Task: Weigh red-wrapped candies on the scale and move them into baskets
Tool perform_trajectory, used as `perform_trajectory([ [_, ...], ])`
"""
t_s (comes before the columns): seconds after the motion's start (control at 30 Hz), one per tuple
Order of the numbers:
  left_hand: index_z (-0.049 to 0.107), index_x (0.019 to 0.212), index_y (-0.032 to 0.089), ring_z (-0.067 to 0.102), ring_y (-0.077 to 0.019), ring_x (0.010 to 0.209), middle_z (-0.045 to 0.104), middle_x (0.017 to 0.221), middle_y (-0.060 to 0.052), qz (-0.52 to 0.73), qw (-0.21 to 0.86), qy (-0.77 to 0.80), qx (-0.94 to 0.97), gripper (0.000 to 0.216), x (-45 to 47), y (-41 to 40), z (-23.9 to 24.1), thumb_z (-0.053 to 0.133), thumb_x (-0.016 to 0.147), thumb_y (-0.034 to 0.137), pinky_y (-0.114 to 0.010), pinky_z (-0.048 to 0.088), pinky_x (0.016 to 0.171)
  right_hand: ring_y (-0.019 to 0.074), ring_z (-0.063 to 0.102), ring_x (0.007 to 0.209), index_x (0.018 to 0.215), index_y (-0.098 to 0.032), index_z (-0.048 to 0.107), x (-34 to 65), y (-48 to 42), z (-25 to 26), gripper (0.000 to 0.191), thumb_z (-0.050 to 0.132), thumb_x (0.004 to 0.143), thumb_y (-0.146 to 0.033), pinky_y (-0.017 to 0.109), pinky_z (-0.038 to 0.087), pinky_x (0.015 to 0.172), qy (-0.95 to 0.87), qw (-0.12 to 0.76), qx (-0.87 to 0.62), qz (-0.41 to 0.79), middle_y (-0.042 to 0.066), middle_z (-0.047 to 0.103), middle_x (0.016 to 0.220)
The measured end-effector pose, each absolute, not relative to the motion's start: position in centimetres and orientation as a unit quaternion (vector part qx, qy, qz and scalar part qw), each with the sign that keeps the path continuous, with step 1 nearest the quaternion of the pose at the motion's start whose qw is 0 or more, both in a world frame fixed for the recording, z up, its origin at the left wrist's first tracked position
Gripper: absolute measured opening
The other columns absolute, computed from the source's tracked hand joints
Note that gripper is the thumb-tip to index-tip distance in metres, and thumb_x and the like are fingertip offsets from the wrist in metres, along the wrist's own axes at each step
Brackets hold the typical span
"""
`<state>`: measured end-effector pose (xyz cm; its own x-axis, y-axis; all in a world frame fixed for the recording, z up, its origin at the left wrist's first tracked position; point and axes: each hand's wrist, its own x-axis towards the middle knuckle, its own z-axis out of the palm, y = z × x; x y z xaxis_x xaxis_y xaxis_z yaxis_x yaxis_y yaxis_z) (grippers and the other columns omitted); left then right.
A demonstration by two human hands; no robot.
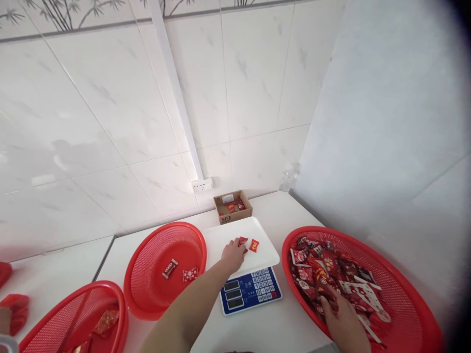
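Note:
My left hand [232, 256] reaches over the white pan [224, 235] of a blue-faced scale [250, 289], with its fingers closed on a small red candy [242, 240]. A second red candy [253, 245] lies loose on the pan just to the right. My right hand [340, 316] is down in the big red basket [405, 294] on the right, among several red and white wrapped sweets, with its fingers curled into the pile; what they hold is hidden.
A red basket [147, 260] left of the scale holds two wrapped sweets. Another red basket [55, 318] sits at the bottom left. A small cardboard box [232, 206] stands by the tiled wall under a socket [202, 185]. A plastic bottle [285, 180] stands in the corner.

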<state>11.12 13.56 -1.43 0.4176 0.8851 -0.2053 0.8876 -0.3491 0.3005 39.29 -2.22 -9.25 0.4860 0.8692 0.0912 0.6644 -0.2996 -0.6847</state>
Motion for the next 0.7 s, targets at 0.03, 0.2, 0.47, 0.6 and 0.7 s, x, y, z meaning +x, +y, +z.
perform_trajectory([
  [0.03,0.054,0.116,0.021,0.045,-0.0298,0.114,0.041,0.134,-0.011,-0.003,0.184,0.543,0.819,0.035,10.8,13.6,-1.5,0.042,0.084,0.025,-0.046,0.04,0.093,0.0286,0.057,0.097,0.113,-0.014,0.052,39.3,-2.2,-9.2,0.054,0.035,0.079,-0.052,0.044,0.043,0.086,-0.484,0.338,-0.793,0.149,0.015,0.06,0.107],
  [0.2,0.054,0.116,0.019,0.049,-0.0273,0.11,0.045,0.13,-0.012,0.024,0.196,0.557,0.807,0.039,8.9,13.2,-1.5,0.051,0.077,0.019,-0.04,0.042,0.091,0.0285,0.058,0.094,0.108,-0.015,0.053,39.4,-1.9,-9.6,0.053,0.035,0.076,-0.053,0.043,0.044,0.084,-0.498,0.343,-0.784,0.142,0.015,0.062,0.103],
  [0.47,0.057,0.105,0.02,0.057,-0.0148,0.093,0.059,0.107,-0.006,0.194,0.203,0.608,0.743,0.032,4.8,12.2,0.2,0.04,0.081,0.009,-0.026,0.044,0.084,0.029,0.058,0.094,0.109,-0.014,0.053,39.7,-1.9,-9.7,0.055,0.036,0.074,-0.054,0.044,0.044,0.084,-0.493,0.337,-0.785,0.163,0.016,0.062,0.105],
  [0.6,0.056,0.106,0.02,0.056,-0.0175,0.094,0.059,0.107,-0.008,0.256,0.179,0.656,0.687,0.029,0.6,10.6,1.5,0.038,0.083,0.014,-0.028,0.045,0.079,0.0296,0.058,0.094,0.11,-0.012,0.052,39.7,-2.0,-9.9,0.058,0.036,0.074,-0.054,0.044,0.044,0.084,-0.501,0.342,-0.78,0.157,0.017,0.062,0.104],
  [0.7,0.051,0.115,0.021,0.056,-0.0196,0.098,0.054,0.121,-0.01,0.235,0.175,0.735,0.611,0.033,-2.7,9.3,1.5,0.038,0.085,0.021,-0.028,0.045,0.076,0.0292,0.058,0.094,0.111,-0.014,0.052,39.8,-2.0,-10.3,0.055,0.037,0.075,-0.054,0.044,0.045,0.083,-0.503,0.343,-0.778,0.155,0.016,0.062,0.104],
])
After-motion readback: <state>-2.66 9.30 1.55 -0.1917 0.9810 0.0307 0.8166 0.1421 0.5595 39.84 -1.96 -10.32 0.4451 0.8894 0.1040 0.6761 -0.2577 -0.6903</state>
